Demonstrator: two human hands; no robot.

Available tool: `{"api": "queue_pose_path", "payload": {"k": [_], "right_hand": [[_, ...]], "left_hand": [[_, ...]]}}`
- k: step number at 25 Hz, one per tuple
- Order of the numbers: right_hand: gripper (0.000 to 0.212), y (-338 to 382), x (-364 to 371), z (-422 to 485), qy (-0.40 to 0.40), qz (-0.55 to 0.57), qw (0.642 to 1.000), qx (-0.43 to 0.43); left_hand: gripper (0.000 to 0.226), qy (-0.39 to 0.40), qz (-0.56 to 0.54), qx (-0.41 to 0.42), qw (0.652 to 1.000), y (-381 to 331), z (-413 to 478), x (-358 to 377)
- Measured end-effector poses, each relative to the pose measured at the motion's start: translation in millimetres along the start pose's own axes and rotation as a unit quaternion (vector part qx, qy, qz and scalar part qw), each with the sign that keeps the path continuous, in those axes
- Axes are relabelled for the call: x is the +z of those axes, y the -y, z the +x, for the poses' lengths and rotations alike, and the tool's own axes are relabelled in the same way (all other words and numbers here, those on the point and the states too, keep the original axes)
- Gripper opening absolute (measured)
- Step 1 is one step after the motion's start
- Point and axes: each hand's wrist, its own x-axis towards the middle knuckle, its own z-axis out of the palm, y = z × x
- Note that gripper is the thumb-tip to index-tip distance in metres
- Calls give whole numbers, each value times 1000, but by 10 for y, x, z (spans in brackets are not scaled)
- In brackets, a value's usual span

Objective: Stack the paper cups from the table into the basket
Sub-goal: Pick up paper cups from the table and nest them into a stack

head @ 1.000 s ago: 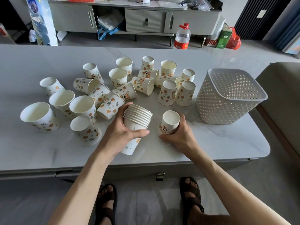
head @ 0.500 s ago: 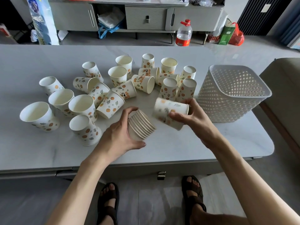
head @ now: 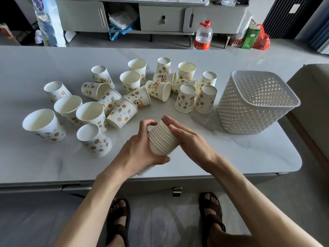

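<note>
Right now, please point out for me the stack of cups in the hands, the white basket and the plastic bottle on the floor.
stack of cups (head: 162, 139), head view, on its layered rims.
white basket (head: 249, 113), head view, on its near wall.
plastic bottle (head: 203, 35), head view, on its clear body.

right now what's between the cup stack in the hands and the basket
In the head view, only the right hand resting on the cup stack, then bare table up to the basket.

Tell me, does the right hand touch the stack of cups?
Touching. The head view shows the right hand lying flat against the stack of cups, which the left hand grips.
</note>
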Motion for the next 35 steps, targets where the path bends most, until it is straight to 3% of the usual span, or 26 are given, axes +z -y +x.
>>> {"api": "queue_pose_path", "payload": {"k": [2, 4, 5, 7, 8, 11, 13, 16, 19, 21, 23, 25, 27, 29, 31, 33, 35], "right_hand": [[45, -16, -21, 29, -31, 11, 999, -23], [42, -12, -75, 91, -130, -84, 985, -75], [39, 6, -141, 147, -200, -177, 958, -101], [39, 93, -313, 334, -308, -390, 856, -142], [42, 150, -406, 453, -323, -466, 812, -137], [44, 274, -563, 815, -292, -584, 755, -54], [39, 325, -543, 982, -282, -640, 713, -58], [25, 402, -527, 970, -288, -655, 692, -98], [19, 350, -607, 923, -256, -626, 725, -126], [18, 472, -537, 795, -262, -567, 758, -191], [15, 599, -480, 648, -236, -436, 843, -210], [14, 700, -415, 478, -173, -276, 932, -160], [12, 706, -330, 325, -103, -138, 976, -130], [22, 665, -265, 251, -87, -66, 987, -122], [50, 636, -272, 235, -86, -55, 989, -102], [70, 621, -338, 243, -44, -106, 991, -65], [69, 652, -407, 259, 34, -206, 977, -36]], "left_hand": [[87, -18, -32, -20, 999, -18, 12, -6], [82, -38, -107, -45, 992, -32, 34, -33], [80, -51, -157, -64, 984, -35, 45, -61], [79, -80, -256, -108, 957, -20, 66, -131], [80, -89, -293, -126, 943, -4, 78, -155], [85, -92, -353, -153, 918, 28, 95, -193], [87, -85, -377, -157, 909, 67, 96, -221], [90, -69, -375, -143, 914, 56, 91, -188], [89, -68, -356, -132, 923, 82, 72, -177], [89, -65, -342, -124, 929, 96, 61, -171], [89, -56, -341, -110, 932, 99, 56, -161], [90, -38, -341, -90, 935, 82, 50, -160], [89, -12, -344, -61, 937, 59, 39, -157], [85, 2, -347, -44, 937, 48, 28, -148], [83, -2, -343, -41, 938, 55, 27, -147], [85, -7, -323, -33, 946, 91, 27, -159], [88, -2, -284, -23, 958, 121, 21, -181]]}}
